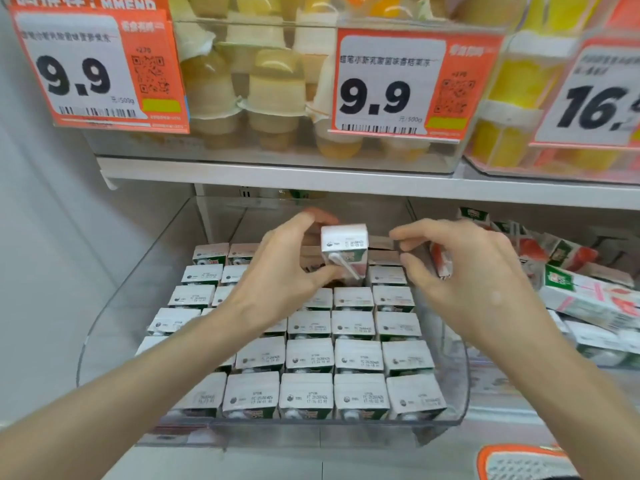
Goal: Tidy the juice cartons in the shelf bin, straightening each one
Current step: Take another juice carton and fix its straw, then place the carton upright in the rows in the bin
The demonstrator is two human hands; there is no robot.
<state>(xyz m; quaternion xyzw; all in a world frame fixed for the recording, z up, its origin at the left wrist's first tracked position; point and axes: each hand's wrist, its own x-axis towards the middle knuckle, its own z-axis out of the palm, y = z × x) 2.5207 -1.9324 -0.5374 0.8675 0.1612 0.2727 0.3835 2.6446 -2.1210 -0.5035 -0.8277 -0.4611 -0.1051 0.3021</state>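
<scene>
A clear plastic shelf bin holds several rows of small white-topped juice cartons standing upright. My left hand grips one carton with a white straw on its front, lifted above the back rows. My right hand hovers just right of that carton, fingers curled loosely, holding nothing. It does not touch the lifted carton. A gap shows in the back rows below the lifted carton.
A second bin at the right holds cartons lying in disorder. The shelf board overhead carries jelly cups and orange price tags. A white side wall stands at the left.
</scene>
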